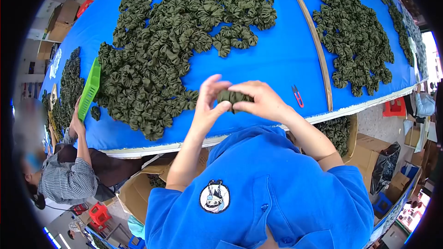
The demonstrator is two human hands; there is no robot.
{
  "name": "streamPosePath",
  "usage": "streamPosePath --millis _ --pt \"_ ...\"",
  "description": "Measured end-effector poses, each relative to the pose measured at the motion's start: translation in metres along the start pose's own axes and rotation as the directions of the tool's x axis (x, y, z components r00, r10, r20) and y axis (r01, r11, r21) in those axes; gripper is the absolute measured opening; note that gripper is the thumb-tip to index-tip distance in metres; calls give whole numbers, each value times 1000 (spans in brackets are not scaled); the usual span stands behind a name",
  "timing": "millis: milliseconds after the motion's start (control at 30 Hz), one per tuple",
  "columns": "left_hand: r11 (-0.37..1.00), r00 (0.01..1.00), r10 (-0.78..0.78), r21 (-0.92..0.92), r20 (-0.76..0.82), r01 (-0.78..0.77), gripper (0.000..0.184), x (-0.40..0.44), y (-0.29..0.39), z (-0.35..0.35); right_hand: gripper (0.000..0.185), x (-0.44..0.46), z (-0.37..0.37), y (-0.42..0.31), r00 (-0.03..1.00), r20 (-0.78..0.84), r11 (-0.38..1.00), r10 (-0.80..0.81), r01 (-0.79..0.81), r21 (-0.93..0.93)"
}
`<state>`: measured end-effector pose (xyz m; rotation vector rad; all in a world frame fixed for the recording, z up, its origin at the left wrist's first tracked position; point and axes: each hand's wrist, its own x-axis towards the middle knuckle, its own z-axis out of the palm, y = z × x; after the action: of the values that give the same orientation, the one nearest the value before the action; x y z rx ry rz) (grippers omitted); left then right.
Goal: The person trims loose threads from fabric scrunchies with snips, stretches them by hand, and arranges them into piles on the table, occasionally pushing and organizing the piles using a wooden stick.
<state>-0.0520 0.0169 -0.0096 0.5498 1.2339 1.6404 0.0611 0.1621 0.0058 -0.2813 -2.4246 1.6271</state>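
Between my two hands, just above the near edge of the blue table (272, 60), is a dark green scrunchie (235, 97). My left hand (210, 103) has its thumb against the scrunchie's lower left side, with the other fingers raised and curled. From the right, my right hand (260, 101) pinches the gathered fabric between thumb and fingers. To the left, a large heap of matching green scrunchies (147, 74) reaches almost to my left hand. Red-handled thread snips (297, 97) lie on the cloth to the right of my right hand.
A long wooden strip (314, 37) separates the big heap from another pile of scrunchies (353, 37). At left, a co-worker (69, 170) holds a green plastic basket (90, 90) at the heap's edge. Cardboard boxes (367, 154) stand below the table at right.
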Motion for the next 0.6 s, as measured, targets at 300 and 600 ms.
streamPosePath --millis 300,600 --pt "989 976 -136 74 168 126 29 -21 24 -13 30 -36 -53 -14 986 81 987 -149 153 -55" --pt "767 960 85 -598 -266 -234 20 14 -8 34 51 -22 17 15 881 -256 624 398 -55 779"
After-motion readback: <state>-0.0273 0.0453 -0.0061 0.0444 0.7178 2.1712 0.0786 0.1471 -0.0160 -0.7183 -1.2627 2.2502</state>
